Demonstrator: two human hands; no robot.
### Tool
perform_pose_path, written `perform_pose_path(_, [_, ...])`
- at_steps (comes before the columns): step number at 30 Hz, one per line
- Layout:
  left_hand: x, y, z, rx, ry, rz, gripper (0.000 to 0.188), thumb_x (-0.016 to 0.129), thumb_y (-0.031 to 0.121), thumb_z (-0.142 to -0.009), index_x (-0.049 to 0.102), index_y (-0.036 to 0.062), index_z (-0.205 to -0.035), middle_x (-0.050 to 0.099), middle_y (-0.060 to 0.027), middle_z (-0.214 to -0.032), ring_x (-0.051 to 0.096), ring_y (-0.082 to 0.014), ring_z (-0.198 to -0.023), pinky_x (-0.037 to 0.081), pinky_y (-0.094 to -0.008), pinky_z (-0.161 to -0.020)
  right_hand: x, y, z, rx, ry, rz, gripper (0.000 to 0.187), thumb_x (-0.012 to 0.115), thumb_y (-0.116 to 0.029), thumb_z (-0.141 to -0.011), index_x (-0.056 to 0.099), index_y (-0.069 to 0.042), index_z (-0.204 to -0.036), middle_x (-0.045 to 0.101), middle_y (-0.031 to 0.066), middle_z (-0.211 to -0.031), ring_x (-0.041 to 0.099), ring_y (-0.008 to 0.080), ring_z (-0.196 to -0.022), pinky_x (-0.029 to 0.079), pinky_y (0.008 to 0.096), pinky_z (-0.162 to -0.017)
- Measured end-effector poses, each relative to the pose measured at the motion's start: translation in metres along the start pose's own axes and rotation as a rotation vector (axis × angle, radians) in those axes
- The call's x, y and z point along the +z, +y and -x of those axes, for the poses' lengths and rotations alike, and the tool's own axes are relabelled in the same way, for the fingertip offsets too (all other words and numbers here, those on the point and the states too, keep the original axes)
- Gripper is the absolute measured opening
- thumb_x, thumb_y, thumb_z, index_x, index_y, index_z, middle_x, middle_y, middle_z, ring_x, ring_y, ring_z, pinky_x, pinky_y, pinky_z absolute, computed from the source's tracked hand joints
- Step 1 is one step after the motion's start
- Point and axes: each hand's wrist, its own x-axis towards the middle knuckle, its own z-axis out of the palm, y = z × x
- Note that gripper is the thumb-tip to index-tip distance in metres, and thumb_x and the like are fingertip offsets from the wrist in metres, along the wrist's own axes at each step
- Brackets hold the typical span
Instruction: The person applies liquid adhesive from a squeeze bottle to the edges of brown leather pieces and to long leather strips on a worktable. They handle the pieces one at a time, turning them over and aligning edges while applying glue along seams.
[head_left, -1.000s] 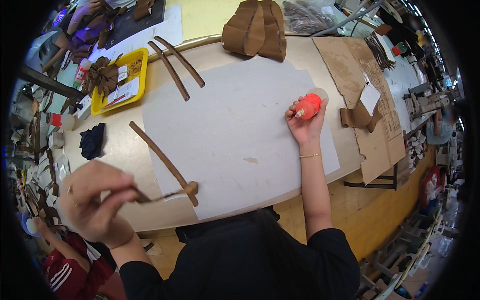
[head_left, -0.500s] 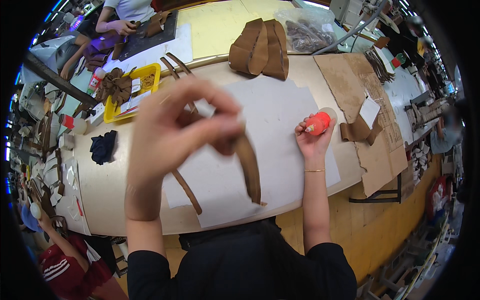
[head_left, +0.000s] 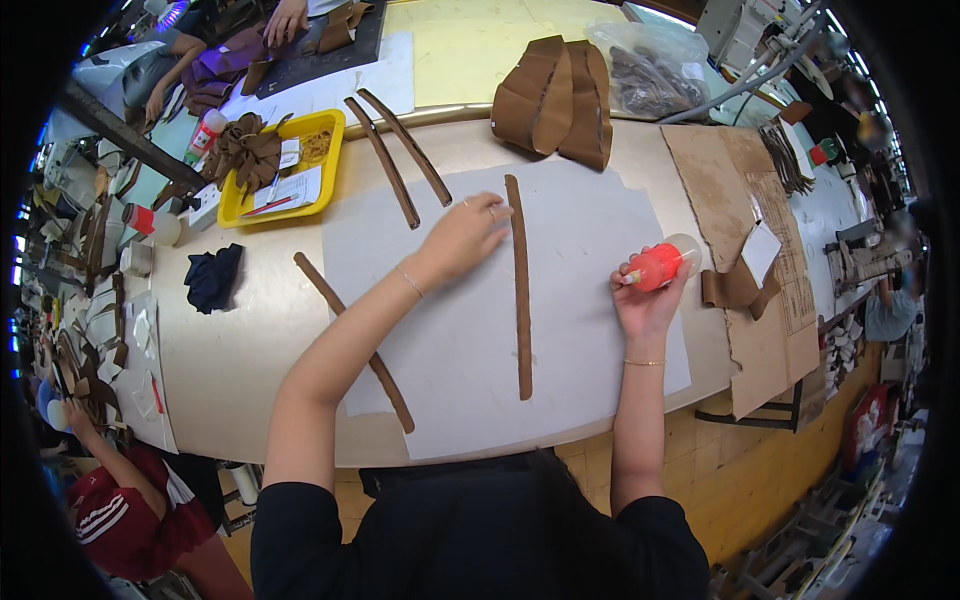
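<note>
A long brown strip (head_left: 521, 300), leather-like, lies almost straight up and down on a white paper sheet (head_left: 450, 340). Beside its far end is my left hand (head_left: 468, 238), fingers apart and holding nothing; the fingertips are at the strip's edge, and whether they touch it I cannot tell. My right hand (head_left: 645, 310) is closed around a squeeze bottle (head_left: 660, 268) with a red top, its nozzle pointing left, above the sheet's right side. Another brown strip (head_left: 390, 385) lies slanted, partly hidden under my left forearm. Two more strips (head_left: 408, 150) lie side by side beyond my left hand.
A yellow tray (head_left: 334, 195) with papers and rubber bands stands far left, near a dark cloth (head_left: 213, 278). Folded brown pieces (head_left: 545, 97) and a plastic bag (head_left: 655, 75) are at the back. Torn cardboard (head_left: 780, 330) covers the right side. Co-workers sit on the left.
The strip that hung from my left hand now lies on the sheet, let go. That hand has lowered and opened. My right hand still holds the bottle.
</note>
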Motion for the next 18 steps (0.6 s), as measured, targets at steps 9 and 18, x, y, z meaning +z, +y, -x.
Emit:
perform_pose_path(9, [0.016, -0.006, -0.014, 0.141, 0.127, -0.221, 0.041, 0.061, 0.028, -0.086, 0.059, 0.001, -0.116, 0.056, -0.0112, -0.122, 0.05, -0.0251, -0.114, 0.037, -0.038, -0.093, 0.056, 0.041, -0.066, -0.117, 0.013, 0.375, 0.054, 0.055, -0.055, -0.089, 0.05, -0.007, -0.114, 0.059, 0.0073, -0.097, 0.06, 0.0203, -0.082, 0.053, 0.039, -0.071])
perform_pose_path(18, [0.024, -0.01, -0.013, 0.121, 0.167, -0.228, 0.041, 0.063, 0.032, -0.082, 0.061, 0.0029, -0.111, 0.056, -0.0102, -0.12, 0.049, -0.0252, -0.112, 0.037, -0.039, -0.092, 0.086, 0.093, -0.141, -0.302, -0.017, 0.806, 0.04, 0.068, -0.037, -0.087, 0.059, -0.002, -0.104, 0.061, 0.0037, -0.093, 0.058, 0.0105, -0.081, 0.05, 0.0266, -0.066])
